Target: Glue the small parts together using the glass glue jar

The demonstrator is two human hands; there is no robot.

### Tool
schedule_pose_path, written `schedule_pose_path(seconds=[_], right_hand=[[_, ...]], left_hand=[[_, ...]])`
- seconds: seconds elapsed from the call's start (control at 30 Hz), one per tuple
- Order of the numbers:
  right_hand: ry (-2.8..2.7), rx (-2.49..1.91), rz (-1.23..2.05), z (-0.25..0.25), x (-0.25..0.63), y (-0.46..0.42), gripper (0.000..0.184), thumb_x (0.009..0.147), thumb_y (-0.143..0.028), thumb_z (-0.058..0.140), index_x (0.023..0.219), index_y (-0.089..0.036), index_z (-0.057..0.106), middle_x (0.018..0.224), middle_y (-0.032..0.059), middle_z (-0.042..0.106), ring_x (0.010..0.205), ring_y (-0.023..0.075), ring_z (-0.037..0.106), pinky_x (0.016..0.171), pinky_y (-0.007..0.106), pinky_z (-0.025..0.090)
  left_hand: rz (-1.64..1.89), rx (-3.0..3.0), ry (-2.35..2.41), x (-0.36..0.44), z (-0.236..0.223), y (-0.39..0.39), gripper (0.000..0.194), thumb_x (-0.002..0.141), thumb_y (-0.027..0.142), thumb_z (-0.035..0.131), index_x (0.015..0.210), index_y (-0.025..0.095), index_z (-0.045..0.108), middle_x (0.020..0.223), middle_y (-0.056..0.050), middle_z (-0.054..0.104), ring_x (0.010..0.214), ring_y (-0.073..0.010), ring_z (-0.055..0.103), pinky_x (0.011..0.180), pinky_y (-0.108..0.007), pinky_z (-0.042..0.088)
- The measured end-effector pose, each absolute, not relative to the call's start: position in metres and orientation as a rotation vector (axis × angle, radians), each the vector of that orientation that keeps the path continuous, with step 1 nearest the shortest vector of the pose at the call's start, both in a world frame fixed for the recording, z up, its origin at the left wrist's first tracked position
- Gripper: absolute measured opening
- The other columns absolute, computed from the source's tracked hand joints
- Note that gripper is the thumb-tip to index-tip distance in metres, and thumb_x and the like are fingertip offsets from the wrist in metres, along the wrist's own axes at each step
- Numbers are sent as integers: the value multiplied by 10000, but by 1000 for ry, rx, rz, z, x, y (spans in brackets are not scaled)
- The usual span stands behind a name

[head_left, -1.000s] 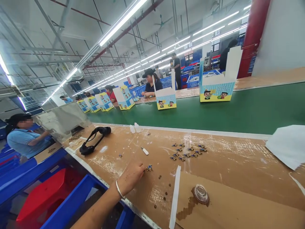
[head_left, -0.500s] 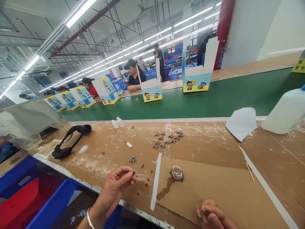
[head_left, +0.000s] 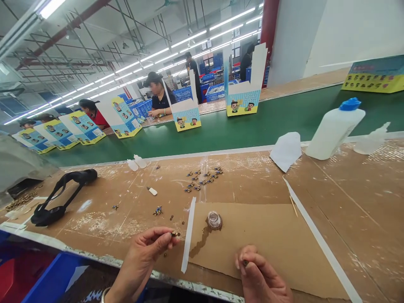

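My left hand point(head_left: 143, 256) is above the table's near edge, thumb and fingertips pinched on a small dark and gold figurine part point(head_left: 175, 234). To its right, my right hand point(head_left: 261, 273) is closed over the brown cardboard sheet point(head_left: 268, 235), pinching a tiny brown round piece point(head_left: 245, 263). Between and beyond the hands, a small clear dish point(head_left: 214, 220) sits on the sheet, with a brown wet stain trailing from it. A few tiny brown pieces point(head_left: 171, 217) lie near my left hand. Behind them is a small pile of blue and gold figurines point(head_left: 158, 210).
Several more figurines point(head_left: 205, 180) stand in rows farther back. A white-handled tool point(head_left: 152, 191), black headband-like strap point(head_left: 65, 193), small bottles point(head_left: 137, 163), white jug point(head_left: 335, 128) and toothpick point(head_left: 293, 206) lie around. Printed boxes point(head_left: 242, 101) stand on the green belt point(head_left: 214, 136); people sit beyond.
The view has swung right, so the table's things sit farther left. My left hand has moved rightward over the table, closer to the dish. Both hands still pinch their small pieces.
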State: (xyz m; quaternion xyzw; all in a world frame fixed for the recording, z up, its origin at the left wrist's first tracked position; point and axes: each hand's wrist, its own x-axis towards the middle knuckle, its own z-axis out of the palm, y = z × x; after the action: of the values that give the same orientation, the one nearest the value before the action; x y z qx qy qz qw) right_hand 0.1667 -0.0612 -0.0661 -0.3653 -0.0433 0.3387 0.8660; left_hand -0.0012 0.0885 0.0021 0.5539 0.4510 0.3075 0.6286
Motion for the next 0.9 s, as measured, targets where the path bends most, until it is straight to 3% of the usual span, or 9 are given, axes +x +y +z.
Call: schedule_pose_path(seconds=[0.13,0.27,0.4,0.6,0.9], right_hand=[[-88,-754,695,-60,165,-60,249,585,-445,883,670,-246,759,716,-1,558,675,125,481,637,252,418],[-85,-746,680,-61,164,-58,246,601,-447,873,660,-242,751,718,0,549,681,130,459,659,261,400],[-105,-720,681,-63,162,-56,236,616,-452,863,673,-251,755,705,-4,539,664,132,439,660,279,377],[-134,-708,704,-59,163,-56,250,634,-483,841,671,-249,762,686,-10,518,665,133,436,665,272,367],[-113,-712,724,-47,164,-56,280,607,-506,848,647,-241,768,694,3,558,692,144,471,673,258,377]], left_hand=[[699,1440,1052,3,2,88,176,652,348,852,757,221,788,767,-21,769,727,-130,674,695,-156,524],[749,1820,921,10,9,86,100,734,292,782,834,282,790,934,-7,771,900,-175,694,815,-194,551],[832,2133,767,16,14,87,107,786,267,722,854,329,776,882,25,774,848,-169,716,755,-196,577],[775,2441,745,34,18,93,110,841,311,674,918,336,749,914,43,775,985,-199,703,906,-273,542],[646,2733,455,86,29,96,93,922,216,570,913,234,661,848,-5,688,799,-157,641,718,-252,510]])
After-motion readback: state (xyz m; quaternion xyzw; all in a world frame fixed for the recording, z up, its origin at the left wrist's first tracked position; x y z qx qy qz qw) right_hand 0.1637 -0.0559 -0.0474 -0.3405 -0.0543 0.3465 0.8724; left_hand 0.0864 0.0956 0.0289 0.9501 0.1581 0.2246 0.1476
